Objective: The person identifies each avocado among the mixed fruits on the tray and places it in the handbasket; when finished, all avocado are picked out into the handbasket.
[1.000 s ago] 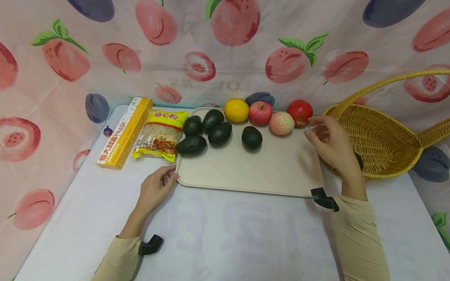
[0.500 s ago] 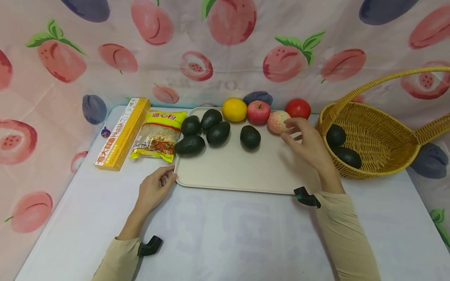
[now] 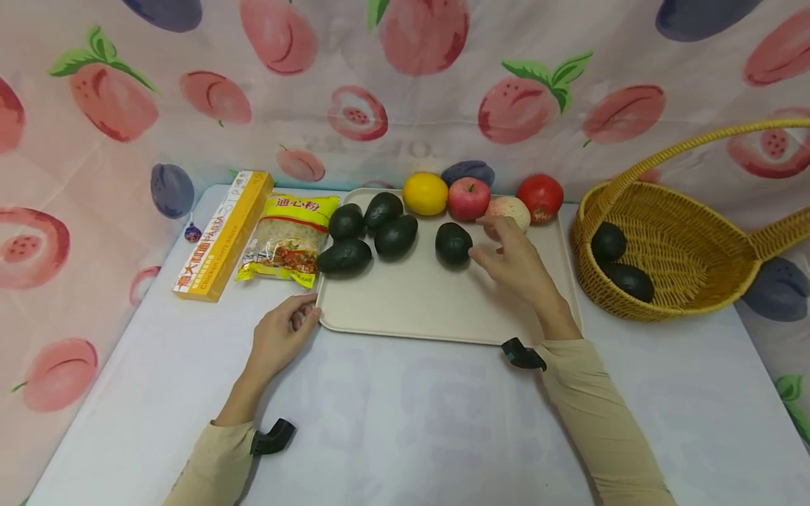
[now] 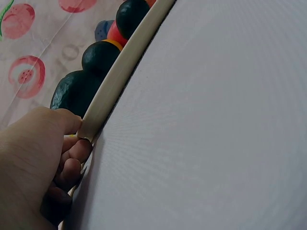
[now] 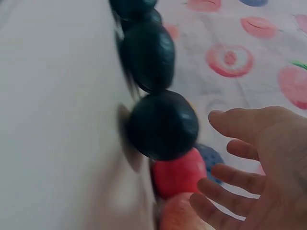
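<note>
A beige tray (image 3: 405,306) lies on the table, its left edge held by my left hand (image 3: 281,334), thumb at the rim (image 4: 98,112) and fingers curled beside it. My right hand (image 3: 515,267), fingers spread and holding nothing, hovers above the tray just right of a lone dark green avocado (image 3: 452,244). In the right wrist view the thumb points toward that avocado (image 5: 163,125). Several more avocados (image 3: 344,258) cluster at the tray's left end. Along the back are a lemon (image 3: 425,194), an apple (image 3: 468,199), a partly hidden peach (image 3: 514,209) and a pomegranate (image 3: 540,197).
A yellow wicker basket (image 3: 702,270) with a tall handle stands right of the tray, with two avocados (image 3: 626,281) inside. On the left lie a pasta box (image 3: 224,239) and a bag of macaroni (image 3: 285,242). A fruit-print cloth (image 3: 430,126) hangs behind.
My right hand has moved left from the basket's edge, past the peach, to beside the lone avocado. Both avocados in the basket have come into view. The left hand stays at the tray.
</note>
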Action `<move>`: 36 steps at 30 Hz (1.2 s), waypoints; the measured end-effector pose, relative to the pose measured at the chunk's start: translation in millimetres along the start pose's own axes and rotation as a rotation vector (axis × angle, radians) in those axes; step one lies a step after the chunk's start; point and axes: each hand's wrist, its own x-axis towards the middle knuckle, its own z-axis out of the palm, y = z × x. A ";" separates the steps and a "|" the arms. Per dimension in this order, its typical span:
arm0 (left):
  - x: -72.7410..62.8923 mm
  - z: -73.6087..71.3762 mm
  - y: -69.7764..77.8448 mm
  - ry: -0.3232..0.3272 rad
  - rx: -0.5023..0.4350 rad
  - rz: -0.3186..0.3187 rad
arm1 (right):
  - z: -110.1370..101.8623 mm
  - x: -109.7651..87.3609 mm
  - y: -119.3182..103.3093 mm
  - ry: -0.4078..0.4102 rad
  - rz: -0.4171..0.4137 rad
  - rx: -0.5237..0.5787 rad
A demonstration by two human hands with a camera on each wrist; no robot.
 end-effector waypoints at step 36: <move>-1.1 1.0 2.3 0.038 0.007 0.010 | 35.5 14.8 0.4 -0.066 -0.125 -0.039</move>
